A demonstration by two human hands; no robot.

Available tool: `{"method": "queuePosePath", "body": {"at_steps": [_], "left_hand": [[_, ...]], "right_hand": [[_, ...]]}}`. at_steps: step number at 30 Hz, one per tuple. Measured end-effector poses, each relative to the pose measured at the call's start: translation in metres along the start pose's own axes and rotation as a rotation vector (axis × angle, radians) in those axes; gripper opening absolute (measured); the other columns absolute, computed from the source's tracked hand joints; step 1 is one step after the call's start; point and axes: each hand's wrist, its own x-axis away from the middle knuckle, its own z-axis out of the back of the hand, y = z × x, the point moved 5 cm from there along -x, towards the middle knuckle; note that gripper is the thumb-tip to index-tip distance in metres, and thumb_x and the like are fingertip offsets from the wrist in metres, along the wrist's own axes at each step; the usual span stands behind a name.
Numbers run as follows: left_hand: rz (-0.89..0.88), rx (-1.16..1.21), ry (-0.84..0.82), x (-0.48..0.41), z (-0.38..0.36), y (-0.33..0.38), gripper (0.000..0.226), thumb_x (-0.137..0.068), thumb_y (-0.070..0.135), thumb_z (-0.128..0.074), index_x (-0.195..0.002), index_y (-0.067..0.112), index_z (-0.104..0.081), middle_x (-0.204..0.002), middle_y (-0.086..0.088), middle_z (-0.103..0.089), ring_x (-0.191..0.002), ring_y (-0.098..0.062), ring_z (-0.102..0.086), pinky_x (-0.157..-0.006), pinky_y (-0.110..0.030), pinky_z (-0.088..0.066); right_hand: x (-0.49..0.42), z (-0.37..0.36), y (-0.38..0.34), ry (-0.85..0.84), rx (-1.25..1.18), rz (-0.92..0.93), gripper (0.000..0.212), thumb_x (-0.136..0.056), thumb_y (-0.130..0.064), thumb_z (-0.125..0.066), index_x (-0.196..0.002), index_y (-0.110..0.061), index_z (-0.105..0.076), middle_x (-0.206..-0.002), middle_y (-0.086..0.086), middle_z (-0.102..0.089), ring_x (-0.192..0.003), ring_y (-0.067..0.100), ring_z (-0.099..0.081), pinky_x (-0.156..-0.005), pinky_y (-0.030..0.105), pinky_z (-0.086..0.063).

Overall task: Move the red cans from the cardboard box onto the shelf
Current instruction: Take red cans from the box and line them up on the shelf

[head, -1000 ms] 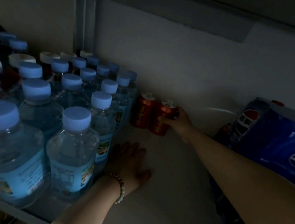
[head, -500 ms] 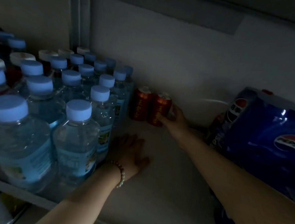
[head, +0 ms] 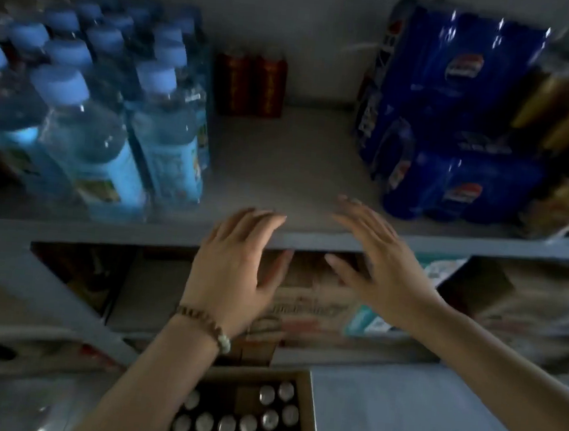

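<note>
1. The red cans [head: 249, 86] at the back of the shelf [head: 281, 153] are smeared by blur. Their print cannot be read, and their tops are lost in shadow.
2. The cardboard box [head: 308, 420] is cut off by the bottom edge and partly covered by the left forearm [head: 145, 375]. Only silver can tops [head: 227, 425] are seen, so the sides' colour cannot be told.
3. The water bottles [head: 160, 129] are cropped at the left edge, and their labels are blurred.
4. A printed carton [head: 316, 307] below is partly hidden behind the left hand [head: 233, 269] and right hand [head: 381, 268], and its lettering is unreadable.
5. The gold-coloured packs [head: 567, 113] are cropped at the right edge and cannot be identified.
</note>
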Motion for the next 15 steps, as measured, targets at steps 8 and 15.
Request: {"method": "queuePosePath", "body": {"at_steps": [8,15], "left_hand": [[0.224,0.026,-0.414,0.138,-0.161,-0.048,0.050,-0.091,0.043,-0.041,-0.137,0.022,-0.039,-0.137,0.002,-0.046,-0.124,-0.020,-0.044,-0.100,-0.036,-0.038],[0.458,-0.025,-0.745,0.240,-0.320,-0.128,0.052,-0.093,0.046,-0.039,-0.139,0.024,-0.031,-0.143,0.004,-0.037,-0.129,-0.017,-0.037,-0.102,-0.034,-0.038]], "right_hand": [[0.122,-0.170,0.050,-0.321,-0.051,-0.182,0.062,-0.093,-0.037,-0.053,-0.148,-0.029,-0.026,-0.157,-0.010,-0.019,-0.144,0.008,-0.016,-0.118,0.025,-0.015],[0.186,-0.362,0.134,-0.621,-0.186,-0.453,0.058,-0.093,-0.033,-0.053,-0.145,-0.026,-0.029,-0.155,-0.004,-0.025,-0.136,0.019,-0.034,-0.108,0.034,-0.037]]}}
